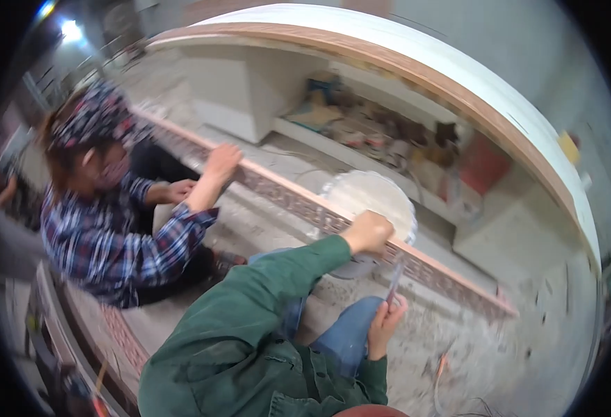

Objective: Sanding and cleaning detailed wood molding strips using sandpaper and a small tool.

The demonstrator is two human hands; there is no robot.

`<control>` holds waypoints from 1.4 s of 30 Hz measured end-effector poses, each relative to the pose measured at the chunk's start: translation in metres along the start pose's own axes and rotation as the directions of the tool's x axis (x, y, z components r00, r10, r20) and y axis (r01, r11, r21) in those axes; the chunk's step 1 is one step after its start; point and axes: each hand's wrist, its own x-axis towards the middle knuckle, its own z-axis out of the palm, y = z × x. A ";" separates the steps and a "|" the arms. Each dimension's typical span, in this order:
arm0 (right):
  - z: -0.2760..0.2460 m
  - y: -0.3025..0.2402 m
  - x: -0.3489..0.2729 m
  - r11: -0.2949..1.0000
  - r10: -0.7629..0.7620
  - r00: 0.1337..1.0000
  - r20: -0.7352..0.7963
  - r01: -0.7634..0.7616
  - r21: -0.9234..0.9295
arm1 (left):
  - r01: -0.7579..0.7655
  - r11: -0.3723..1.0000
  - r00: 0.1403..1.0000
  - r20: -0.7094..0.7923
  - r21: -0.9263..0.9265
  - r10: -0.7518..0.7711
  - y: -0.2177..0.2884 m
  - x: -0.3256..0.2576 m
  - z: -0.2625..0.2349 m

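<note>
A long, narrow carved wooden strip [284, 199] stands on edge and runs diagonally in front of me, its patterned face towards me. My left hand [369, 231] is closed over its upper edge, right of the middle. My right hand [387, 323], below and right of it, is closed around a thin, flat, pale tool [396, 279]. The tool's upper end meets the strip's carved face or lies just in front of it; blur hides which. A co-worker's hand [222, 164] rests on the same strip farther left.
The co-worker in a plaid shirt [132, 243] sits at left. Behind the strip stands a round white plastic-edged tub [378, 191]. Beyond is a long white-topped bench [417, 38] with cluttered shelving [361, 149] underneath. Another carved strip [123, 336] lies lower left.
</note>
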 end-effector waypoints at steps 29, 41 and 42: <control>0.028 -0.042 0.071 0.738 0.515 0.829 0.216 -0.557 0.380 | 0.022 0.999 0.997 -0.071 0.031 -0.020 -0.003 0.002 0.004; 0.028 -0.028 0.082 0.697 0.511 0.826 0.237 -0.559 0.448 | 0.047 0.999 0.999 0.013 -0.003 -0.047 0.004 0.001 -0.007; 0.029 -0.031 0.075 0.695 0.513 0.825 0.237 -0.561 0.450 | 0.046 0.999 0.999 0.017 -0.002 -0.046 0.002 -0.001 -0.005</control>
